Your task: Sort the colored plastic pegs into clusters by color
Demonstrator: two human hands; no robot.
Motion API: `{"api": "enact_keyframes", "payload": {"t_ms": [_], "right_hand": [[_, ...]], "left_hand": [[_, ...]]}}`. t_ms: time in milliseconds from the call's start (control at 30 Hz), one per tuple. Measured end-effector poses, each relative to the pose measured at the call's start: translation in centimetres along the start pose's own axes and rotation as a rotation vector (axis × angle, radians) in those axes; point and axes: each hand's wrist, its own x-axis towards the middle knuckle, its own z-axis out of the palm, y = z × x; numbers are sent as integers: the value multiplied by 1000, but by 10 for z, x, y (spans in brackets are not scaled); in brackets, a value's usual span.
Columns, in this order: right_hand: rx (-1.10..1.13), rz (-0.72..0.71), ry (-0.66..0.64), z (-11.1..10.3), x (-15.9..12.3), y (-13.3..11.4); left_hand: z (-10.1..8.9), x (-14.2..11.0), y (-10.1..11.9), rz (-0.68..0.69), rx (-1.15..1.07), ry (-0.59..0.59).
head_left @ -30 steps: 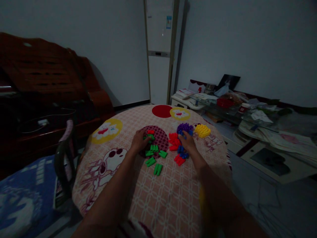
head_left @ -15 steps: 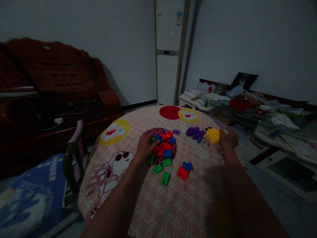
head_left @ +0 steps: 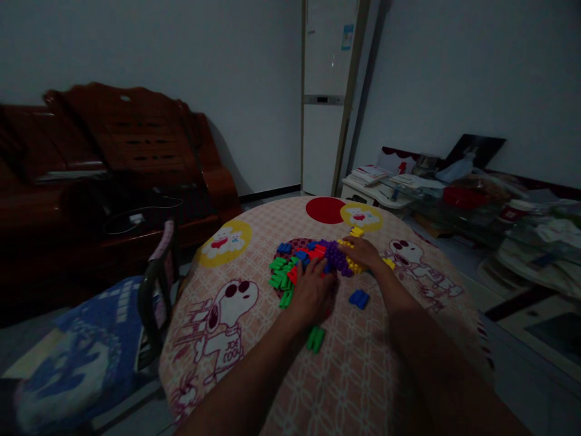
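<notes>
Small plastic building blocks lie in one heap near the middle of the cloth-covered table. My left hand [head_left: 311,292] rests on the heap's near side with its fingers spread, over red blocks [head_left: 319,250] and beside green blocks [head_left: 281,274]. My right hand [head_left: 364,252] lies against the right side, fingers stretched over yellow blocks [head_left: 353,264], which touch the purple blocks [head_left: 336,259]. Blue blocks [head_left: 284,248] show at the heap's far left. Apart from it lie a single blue block [head_left: 359,298] and a green block [head_left: 315,339]. My left hand hides part of the heap.
A patterned cloth [head_left: 363,375] covers the round table. A chair [head_left: 157,290] with a blue cover stands at the left, a wooden bench [head_left: 136,145] behind it. A tall white cabinet unit [head_left: 323,145] fills the corner. A cluttered glass-topped stand [head_left: 476,212] runs along the right.
My right hand has swept the yellow and purple blocks left against the others. The red and blue blocks were pushed left earlier. My left hand has shifted onto the heap's near side. The view turned left.
</notes>
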Motion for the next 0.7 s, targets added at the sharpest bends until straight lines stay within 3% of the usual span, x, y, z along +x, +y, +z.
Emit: {"api": "enact_keyframes", "payload": {"t_ms": [200,300,367,433,533,567,633,700], "right_hand": [[416,-373,-133,28,-26,-54],[646,-471,-273,23,-37,-69],[740,-462,-309,13,-34,-67],[757,-351,-184,0,-21,-53],[574,-12,271,-20,10,-12],[491,86,370,-24,21,3],[380,240,435,-28,38,30],[295,292,389,-24,47,47]], "left_hand": [[-14,3,-95,-272,-39,239],[-14,-1,-127,-377,-75,369],[-16,-4,-137,-459,-86,425],[-20,-5,-135,-496,-97,443],[-24,-3,-109,-380,-143,403],[-23,-2,-96,-306,-169,370],[-17,1,-69,-132,-210,261],[-9,3,-47,-14,-198,140]]}}
